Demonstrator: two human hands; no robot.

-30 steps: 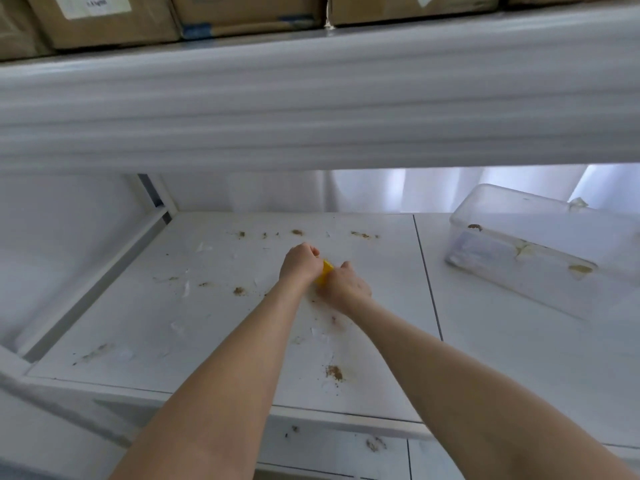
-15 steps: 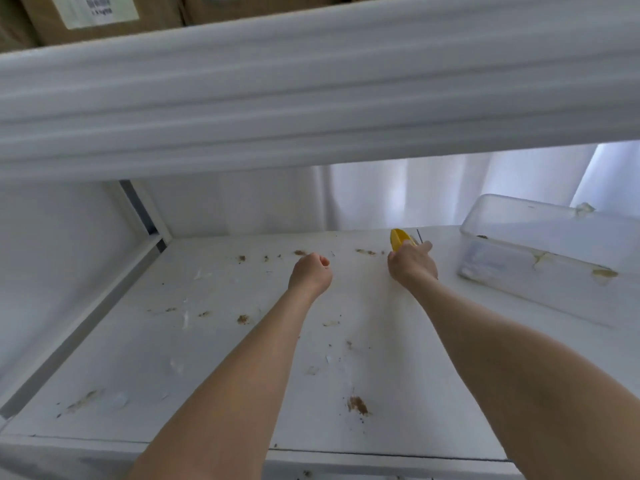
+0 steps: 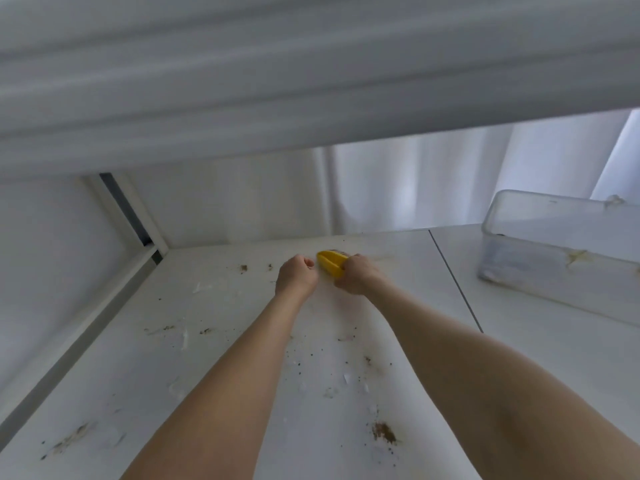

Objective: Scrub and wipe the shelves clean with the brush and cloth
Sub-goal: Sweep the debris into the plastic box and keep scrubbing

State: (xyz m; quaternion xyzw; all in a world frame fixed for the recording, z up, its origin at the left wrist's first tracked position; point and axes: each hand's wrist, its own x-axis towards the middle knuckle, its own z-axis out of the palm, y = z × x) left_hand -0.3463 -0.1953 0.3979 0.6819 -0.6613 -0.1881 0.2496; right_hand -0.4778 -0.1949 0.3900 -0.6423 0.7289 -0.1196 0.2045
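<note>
Gripping the yellow brush [image 3: 330, 263] in my right hand [image 3: 358, 275], I am wrapping my fingers round its near end and holding it down on the white shelf [image 3: 242, 341], close to the back wall. It is looking like light, stiff plastic, smooth enough to slip, so I am judging its humped back the best hold. My left hand [image 3: 298, 273] is sitting just beside it, clenched, with nothing showing inside. My fingers are hiding most of the bristles, and no cloth is showing anywhere. Brown crumbs [image 3: 383, 432] are lying nearer me; a clear container [image 3: 554, 254] is sitting well to the right, cut off by the frame.
</note>
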